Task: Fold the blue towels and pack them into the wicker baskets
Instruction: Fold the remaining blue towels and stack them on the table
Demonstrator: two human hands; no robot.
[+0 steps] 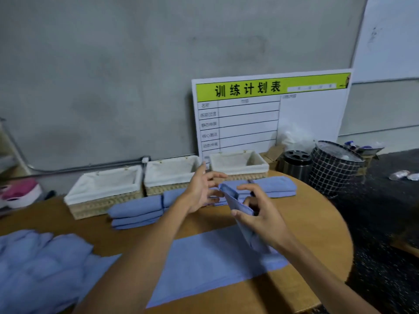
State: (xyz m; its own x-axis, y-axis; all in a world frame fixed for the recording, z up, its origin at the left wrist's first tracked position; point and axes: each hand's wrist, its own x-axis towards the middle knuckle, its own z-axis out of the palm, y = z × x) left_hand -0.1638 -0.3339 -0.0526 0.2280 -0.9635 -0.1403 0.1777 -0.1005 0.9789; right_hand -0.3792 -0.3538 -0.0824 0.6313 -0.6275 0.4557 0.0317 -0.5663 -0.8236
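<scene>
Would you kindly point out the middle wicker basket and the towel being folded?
middle wicker basket (169,191): head view, front woven wall.
towel being folded (204,261): head view, flat part on the table.

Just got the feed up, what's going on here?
A person is folding a blue towel on a round table. The right hand lifts one end; the left hand hovers open beside it. Folded towels lie by three wicker baskets, whose visible insides look empty. An unfolded pile waits.
</scene>
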